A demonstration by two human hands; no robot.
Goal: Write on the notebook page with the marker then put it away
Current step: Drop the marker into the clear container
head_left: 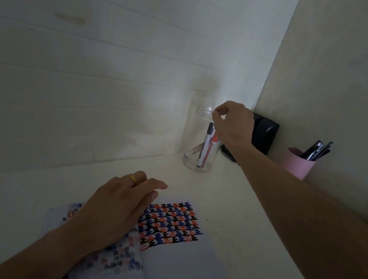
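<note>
The white tabletop [228, 204] ran into a corner between a pale planked wall and a plain side wall. Well below the right hand's grip lay the open notebook [169, 251], flat on the tabletop. Its right page had rows of small red, blue and black marks on the top half, and the bottom half was bare. The left page showed faint blotches in the same colours.

The left hand [114, 210] lay palm down on the notebook's middle, fingers spread flat and gripping nothing. It wore a gold ring [132, 177].

The right hand [233, 125] reached out over a clear jar [201, 141] that stood upright near the corner. Its thumb and first finger were pinched together right at the jar's rim — the grip was closed, but I could not tell if anything small was between the fingertips.

Just under that grip, inside the jar, stood the marker [205, 146] with a black cap, leaning a little, its tip end on the jar's bottom. A red marker [213, 141] stood beside it, touching it, and another marker [193, 151] lay slanted lower down.

Behind the right hand sat a black box [265, 133] against the side wall. Farther to the right of the grip stood a pink cup [298, 162] with dark pens [317, 150] sticking out — well apart from the jar.
</note>
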